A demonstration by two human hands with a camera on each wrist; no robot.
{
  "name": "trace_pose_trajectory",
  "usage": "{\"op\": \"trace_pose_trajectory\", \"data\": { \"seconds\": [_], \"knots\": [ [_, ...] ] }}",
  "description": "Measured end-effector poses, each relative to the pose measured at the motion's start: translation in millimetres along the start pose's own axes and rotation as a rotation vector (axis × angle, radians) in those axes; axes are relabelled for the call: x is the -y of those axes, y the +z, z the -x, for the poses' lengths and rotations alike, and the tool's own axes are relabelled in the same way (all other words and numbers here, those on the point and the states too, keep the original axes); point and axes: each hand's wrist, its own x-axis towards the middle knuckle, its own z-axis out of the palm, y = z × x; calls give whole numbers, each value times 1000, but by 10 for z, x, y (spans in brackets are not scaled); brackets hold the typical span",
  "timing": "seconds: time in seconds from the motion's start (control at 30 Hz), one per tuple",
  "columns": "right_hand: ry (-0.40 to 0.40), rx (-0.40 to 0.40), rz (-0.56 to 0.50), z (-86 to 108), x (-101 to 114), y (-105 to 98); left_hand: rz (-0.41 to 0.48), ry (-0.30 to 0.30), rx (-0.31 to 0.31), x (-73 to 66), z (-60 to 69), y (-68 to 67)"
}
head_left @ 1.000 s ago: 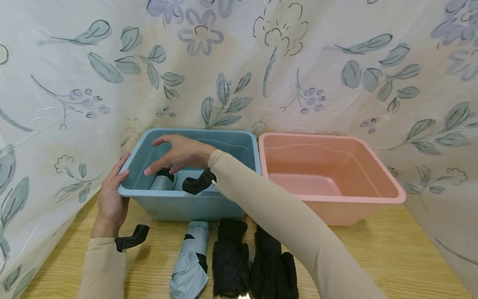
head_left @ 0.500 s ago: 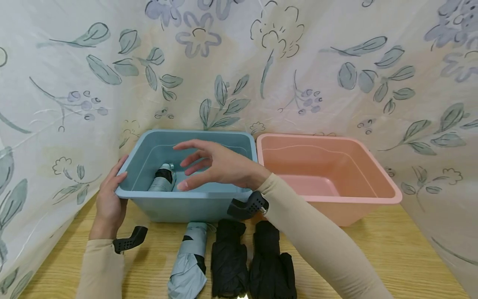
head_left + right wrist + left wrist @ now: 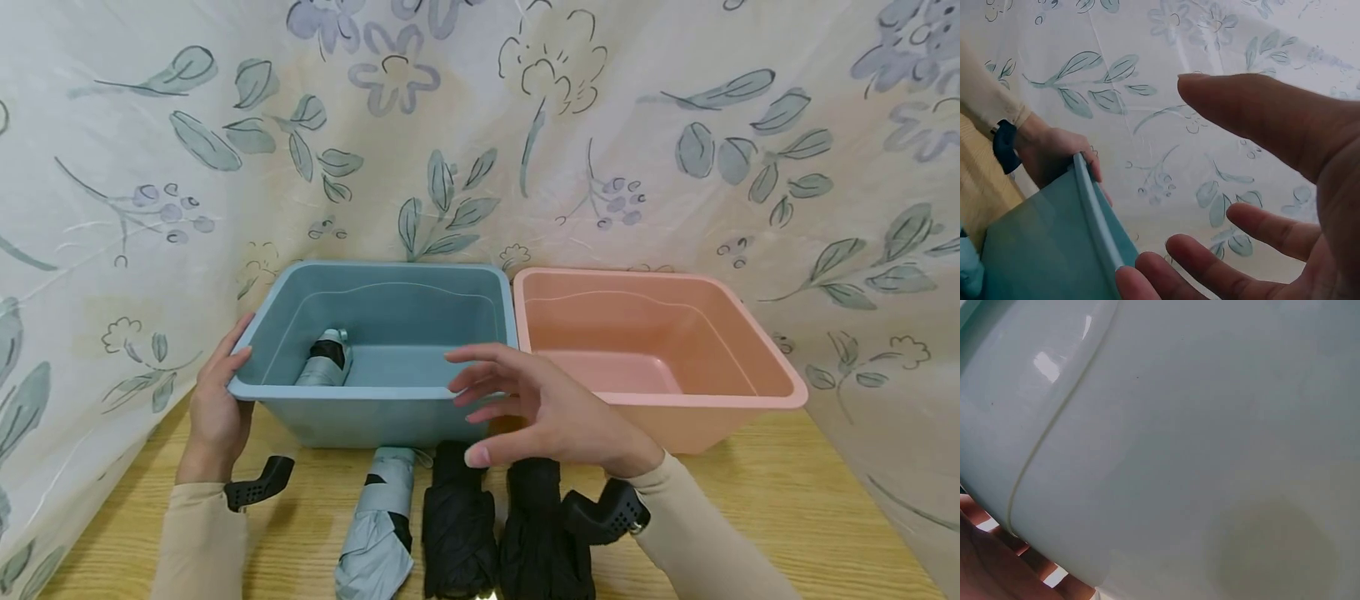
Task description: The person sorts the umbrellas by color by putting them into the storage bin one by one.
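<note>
Currently, fingers spread and loosely bent on right hand (image 3: 555,408); fingers curled over blue bin (image 3: 360,421), at its nine o'clock, on left hand (image 3: 217,417). Folded pale-blue umbrella (image 3: 326,367) inside, toward eight. From right hand: pink bin (image 3: 697,400) at two, near black umbrella (image 3: 534,525) at six, far black umbrella (image 3: 459,533) at seven.

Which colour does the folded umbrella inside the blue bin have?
The folded umbrella is light blue with a black band; the head view shows it best.
</note>
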Motion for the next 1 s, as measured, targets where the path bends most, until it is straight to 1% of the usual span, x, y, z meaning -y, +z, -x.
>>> {"op": "trace_pose_trajectory", "data": {
  "seconds": [0.17,0.23,0.33,0.43,0.5,0.7,0.87,1.0],
  "knots": [
    [-29,-45,-9,385,-237,-18,10,7,2,1,1,-3],
    [-51,-60,11,517,-340,-27,14,6,1,3,2,-2],
    [-52,-84,43,682,-483,-36,15,2,0,6,5,-1],
    [-35,-119,88,807,-623,-52,14,-2,-5,8,5,1],
    [-16,-154,125,870,-718,-64,10,-3,-6,8,3,4],
    [93,-240,235,994,-957,-92,11,4,-3,6,10,-4],
    [159,-262,322,1045,-1124,-122,10,5,-6,11,13,-4],
    [206,-243,346,1077,-1229,-129,4,2,-9,12,10,3]
  ]
}}
